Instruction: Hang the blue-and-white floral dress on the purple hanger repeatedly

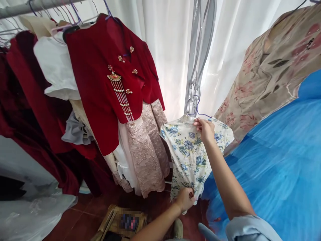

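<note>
A white short-sleeved blouse (188, 144) printed with blue flowers and green leaves hangs from a purple wire hanger (200, 113) on a grey metal stand (198, 60). At its lower part my left hand (185, 198) is closed on the cloth, which gathers into folds towards the fist. Higher up, my right hand (205, 130) has its fingers closed at the front just below the collar, apparently pinching the fabric. The right forearm covers part of the blouse's right side.
Left of the blouse, a red jacket (100, 67) with a beaded ornament hangs over a pale pink brocade skirt (150, 150), beside other garments on a rail (30, 8). A blue tulle dress (271, 160) and a beige floral dress (268, 77) crowd the right. A wooden box (111, 217) stands on the floor.
</note>
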`<state>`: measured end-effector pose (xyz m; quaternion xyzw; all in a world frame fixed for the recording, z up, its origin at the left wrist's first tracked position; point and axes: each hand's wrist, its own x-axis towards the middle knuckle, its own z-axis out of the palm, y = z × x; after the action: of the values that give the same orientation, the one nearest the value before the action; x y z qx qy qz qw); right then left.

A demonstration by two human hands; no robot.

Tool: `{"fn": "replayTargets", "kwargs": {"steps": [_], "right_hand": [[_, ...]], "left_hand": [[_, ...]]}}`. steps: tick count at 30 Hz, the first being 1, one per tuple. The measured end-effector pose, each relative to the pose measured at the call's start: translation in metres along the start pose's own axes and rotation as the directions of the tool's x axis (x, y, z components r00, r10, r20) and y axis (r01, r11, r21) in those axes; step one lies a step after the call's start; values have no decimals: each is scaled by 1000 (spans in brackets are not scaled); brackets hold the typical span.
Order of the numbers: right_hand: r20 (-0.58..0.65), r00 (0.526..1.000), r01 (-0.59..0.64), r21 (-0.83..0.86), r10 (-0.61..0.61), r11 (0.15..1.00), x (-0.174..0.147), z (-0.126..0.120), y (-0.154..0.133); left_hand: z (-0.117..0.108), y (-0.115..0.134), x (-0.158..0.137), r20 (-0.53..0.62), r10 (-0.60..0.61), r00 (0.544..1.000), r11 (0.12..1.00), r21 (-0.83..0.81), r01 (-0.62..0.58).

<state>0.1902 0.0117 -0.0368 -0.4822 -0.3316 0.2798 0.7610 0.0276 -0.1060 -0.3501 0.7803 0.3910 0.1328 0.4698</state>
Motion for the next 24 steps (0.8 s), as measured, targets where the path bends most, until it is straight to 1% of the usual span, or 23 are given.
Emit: {"fn": "replayTargets", "kwargs": {"steps": [1, 2, 3, 4, 5, 6, 7, 8, 9, 10, 11, 12, 13, 15, 16, 17, 18, 19, 21, 22, 24], "right_hand": [[22, 1000, 18, 13, -19, 1000, -2, -1, 1], [40, 999, 33, 23, -34, 999, -5, -3, 3], [55, 997, 44, 24, -45, 999, -8, -5, 5], [68, 996, 51, 10, -52, 999, -12, -8, 7], [78, 995, 59, -9, -58, 998, -15, -10, 9], [87, 994, 70, -27, -68, 997, -18, -12, 11], [98, 992, 85, -43, -81, 995, -21, -14, 12], [106, 990, 103, -56, -97, 993, -23, -15, 13], [114, 987, 124, -66, -116, 990, -25, -16, 13], [122, 983, 147, -74, -137, 986, -26, -16, 13], [126, 979, 171, -82, -160, 982, -27, -16, 13], [130, 975, 192, -92, -180, 977, -28, -17, 13], [132, 972, 210, -105, -196, 972, -28, -17, 12], [142, 968, 227, -140, -208, 964, -27, -19, 11], [149, 967, 229, -158, -206, 961, -25, -21, 11], [157, 967, 229, -174, -203, 958, -23, -22, 11], [162, 966, 232, -186, -204, 955, -20, -23, 11], [163, 965, 238, -194, -208, 952, -16, -24, 13], [149, 966, 239, -193, -213, 952, -10, -24, 22], [140, 970, 226, -193, -201, 955, -8, -24, 31], [118, 985, 147, -215, -124, 965, -14, -24, 57]], "left_hand": [[-10, 3, 6, -22, 20, 1000, 1000, -6, -20], [-24, 9, 13, -72, 59, 996, 998, -11, -60], [-41, 20, 21, -144, 114, 983, 993, -15, -117], [-61, 36, 29, -231, 184, 955, 981, -15, -193], [-83, 55, 37, -328, 273, 904, 957, -6, -291], [-106, 79, 45, -392, 369, 843, 918, 15, -395], [-130, 106, 53, -458, 457, 762, 869, 50, -492], [-154, 134, 60, -526, 538, 659, 813, 116, -571], [-177, 163, 68, -564, 615, 552, 751, 206, -627], [-197, 190, 76, -556, 683, 473, 694, 294, -657], [-215, 215, 83, -510, 738, 442, 652, 372, -660], [-230, 236, 90, -431, 781, 452, 620, 438, -651], [-242, 254, 96, -328, 798, 506, 602, 486, -634], [-256, 276, 107, -140, 755, 641, 599, 546, -586], [-258, 281, 111, -79, 722, 688, 601, 564, -566], [-259, 284, 114, -44, 700, 713, 602, 574, -555], [-259, 285, 117, -34, 696, 717, 597, 582, -552], [-257, 285, 119, -42, 709, 704, 587, 588, -556], [-255, 284, 123, -83, 743, 665, 573, 592, -566], [-255, 285, 125, -116, 755, 645, 575, 589, -567], [-258, 288, 127, -190, 771, 608, 590, 572, -569]]}}
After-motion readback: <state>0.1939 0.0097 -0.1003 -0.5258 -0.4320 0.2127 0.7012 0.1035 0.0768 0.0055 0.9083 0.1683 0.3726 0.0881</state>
